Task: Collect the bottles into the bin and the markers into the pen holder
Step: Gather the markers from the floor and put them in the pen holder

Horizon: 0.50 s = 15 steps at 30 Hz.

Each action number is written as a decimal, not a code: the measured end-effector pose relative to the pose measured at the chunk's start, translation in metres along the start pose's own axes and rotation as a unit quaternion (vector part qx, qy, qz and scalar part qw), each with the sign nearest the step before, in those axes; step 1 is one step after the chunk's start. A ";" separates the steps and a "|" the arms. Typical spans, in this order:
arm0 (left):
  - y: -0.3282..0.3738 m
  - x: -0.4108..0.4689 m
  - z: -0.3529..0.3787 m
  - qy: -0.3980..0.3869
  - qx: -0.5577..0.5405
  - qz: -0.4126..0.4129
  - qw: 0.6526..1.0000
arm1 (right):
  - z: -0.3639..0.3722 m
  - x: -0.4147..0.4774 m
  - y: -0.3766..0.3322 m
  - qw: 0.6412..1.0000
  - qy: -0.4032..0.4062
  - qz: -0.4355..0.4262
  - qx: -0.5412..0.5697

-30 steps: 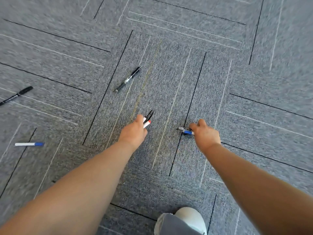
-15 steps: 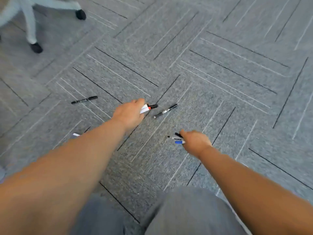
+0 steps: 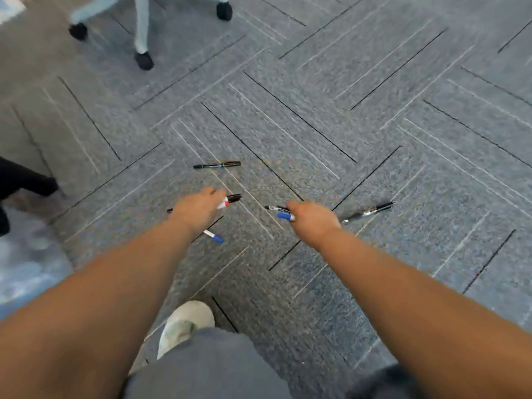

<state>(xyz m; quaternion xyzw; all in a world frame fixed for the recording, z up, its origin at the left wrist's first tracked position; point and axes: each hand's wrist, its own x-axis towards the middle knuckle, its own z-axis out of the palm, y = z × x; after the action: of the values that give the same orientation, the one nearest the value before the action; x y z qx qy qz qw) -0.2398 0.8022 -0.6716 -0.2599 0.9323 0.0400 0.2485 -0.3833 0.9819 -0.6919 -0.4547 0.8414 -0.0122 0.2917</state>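
While the left hand clutches a black-capped marker and the right hand a blue-capped marker, a loose marker lies on the floor at 12 o'clock — light, stiff, likely to roll — best pinched mid-barrel.

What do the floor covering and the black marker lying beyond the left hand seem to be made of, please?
Floor covering: carpet tiles, likely a matte grey textile. The surface is flecked and fuzzy, with straight seams between tiles.
Black marker: probably smooth plastic with a slight sheen. Pale highlights show along its barrel, though blur leaves this open.
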 end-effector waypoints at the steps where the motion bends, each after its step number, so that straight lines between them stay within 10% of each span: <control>1: -0.010 0.003 0.018 -0.019 0.010 -0.003 1.000 | 0.010 0.006 -0.008 1.000 -0.008 -0.002 0.007; 15: -0.074 0.041 0.107 -0.056 0.003 0.023 0.998 | 0.055 0.076 -0.063 0.997 -0.030 0.029 0.061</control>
<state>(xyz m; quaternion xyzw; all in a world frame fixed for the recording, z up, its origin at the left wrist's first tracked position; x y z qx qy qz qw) -0.1855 0.7417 -0.7808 -0.2349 0.9228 0.0578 0.2998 -0.3401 0.8998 -0.7557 -0.4116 0.8427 -0.0415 0.3446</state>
